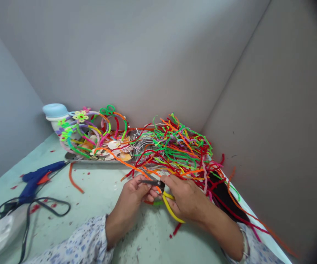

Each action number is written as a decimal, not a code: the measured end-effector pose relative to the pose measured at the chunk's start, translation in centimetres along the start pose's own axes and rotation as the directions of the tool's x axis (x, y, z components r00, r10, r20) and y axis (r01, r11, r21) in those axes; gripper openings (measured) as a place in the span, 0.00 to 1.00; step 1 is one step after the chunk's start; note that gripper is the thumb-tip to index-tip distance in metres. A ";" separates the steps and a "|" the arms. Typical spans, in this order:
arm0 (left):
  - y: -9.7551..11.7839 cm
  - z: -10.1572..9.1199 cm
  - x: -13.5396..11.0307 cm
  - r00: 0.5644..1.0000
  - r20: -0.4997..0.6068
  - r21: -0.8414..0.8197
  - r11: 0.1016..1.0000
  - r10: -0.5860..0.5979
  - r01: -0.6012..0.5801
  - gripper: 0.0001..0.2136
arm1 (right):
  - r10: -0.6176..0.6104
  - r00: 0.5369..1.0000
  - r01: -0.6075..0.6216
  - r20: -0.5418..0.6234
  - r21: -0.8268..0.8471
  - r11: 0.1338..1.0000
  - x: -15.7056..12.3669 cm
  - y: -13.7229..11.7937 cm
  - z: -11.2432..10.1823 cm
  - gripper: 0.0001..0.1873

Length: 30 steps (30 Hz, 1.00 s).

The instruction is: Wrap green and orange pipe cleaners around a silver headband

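Note:
Both my hands meet at the middle of the green table. My left hand is closed, pinching a thin dark metal band. My right hand is closed on a yellow pipe cleaner, which curls out below the fingers and touches the band's end. Just behind my hands lies a big tangled heap of coloured pipe cleaners in red, green and orange.
A metal tray at the back left holds wrapped headbands and shells. A blue glue gun with a black cord lies at the left. A loose orange pipe cleaner lies beside it. Grey walls close in behind and at the right.

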State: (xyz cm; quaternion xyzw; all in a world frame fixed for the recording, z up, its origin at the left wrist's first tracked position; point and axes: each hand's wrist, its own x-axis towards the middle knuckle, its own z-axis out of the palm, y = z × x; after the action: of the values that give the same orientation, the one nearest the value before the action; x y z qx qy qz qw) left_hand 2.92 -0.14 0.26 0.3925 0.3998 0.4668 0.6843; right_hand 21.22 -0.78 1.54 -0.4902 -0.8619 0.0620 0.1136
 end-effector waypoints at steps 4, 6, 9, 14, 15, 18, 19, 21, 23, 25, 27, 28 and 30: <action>0.0 0.0 0.0 1.000 -0.007 0.016 1.000 -0.004 0.004 0.07 | 0.006 1.000 -0.006 -0.005 0.011 1.000 0.0 0.0 0.1 0.25; 0.0 -0.1 0.1 1.000 -0.012 0.023 1.000 -0.003 0.003 0.07 | 0.009 1.000 -0.009 0.003 0.015 1.000 -0.1 -0.1 0.1 0.25; -0.1 -0.2 0.2 1.000 -0.003 0.021 1.000 0.002 -0.002 0.07 | 0.014 1.000 -0.014 0.007 0.016 1.000 -0.1 -0.1 0.0 0.25; -0.2 -0.3 0.3 1.000 -0.004 0.022 1.000 0.000 0.001 0.06 | 0.018 1.000 -0.018 0.007 0.022 1.000 -0.1 -0.2 -0.1 0.24; -0.2 -0.3 0.3 1.000 -0.006 0.022 1.000 -0.002 0.003 0.07 | 0.020 1.000 -0.020 0.006 0.022 1.000 -0.1 -0.2 -0.1 0.23; -0.2 -0.4 0.3 1.000 -0.016 0.023 1.000 0.000 0.001 0.07 | 0.021 1.000 -0.021 -0.008 0.031 0.999 -0.1 -0.1 0.0 0.24; -0.2 -0.4 0.3 1.000 -0.016 0.024 1.000 0.000 0.001 0.07 | 0.018 1.000 -0.018 -0.016 0.037 0.999 -0.1 -0.1 0.0 0.24; -0.2 -0.4 0.3 1.000 -0.011 0.022 1.000 0.003 -0.003 0.07 | 0.006 0.999 -0.004 -0.032 0.057 0.998 -0.1 0.0 0.0 0.24; -0.2 -0.3 0.2 1.000 -0.001 0.014 1.000 0.004 -0.004 0.07 | -0.007 0.999 0.011 -0.046 0.081 0.997 -0.1 0.1 -0.1 0.25; -0.2 -0.2 0.2 1.000 0.007 0.004 1.000 0.000 0.000 0.07 | -0.010 0.999 0.014 -0.048 0.100 0.995 -0.1 0.1 -0.1 0.26; -0.1 -0.1 0.1 1.000 0.012 0.001 1.000 -0.008 0.008 0.08 | -0.002 0.999 0.007 -0.038 0.113 0.994 -0.1 0.1 -0.2 0.27; 0.0 0.0 0.1 1.000 0.014 0.000 1.000 -0.011 0.011 0.08 | 0.002 1.000 0.002 -0.031 0.118 0.993 -0.1 0.1 -0.2 0.27; 0.0 0.0 0.1 1.000 0.012 -0.003 1.000 -0.012 0.013 0.09 | 0.006 1.000 -0.004 -0.016 0.121 0.993 -0.1 0.1 -0.1 0.26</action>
State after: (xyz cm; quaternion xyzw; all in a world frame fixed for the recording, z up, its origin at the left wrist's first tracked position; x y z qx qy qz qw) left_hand 2.96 -0.07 0.30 0.3919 0.3973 0.4606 0.6902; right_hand 21.38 -0.75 1.59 -0.4849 -0.8545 0.1105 0.1501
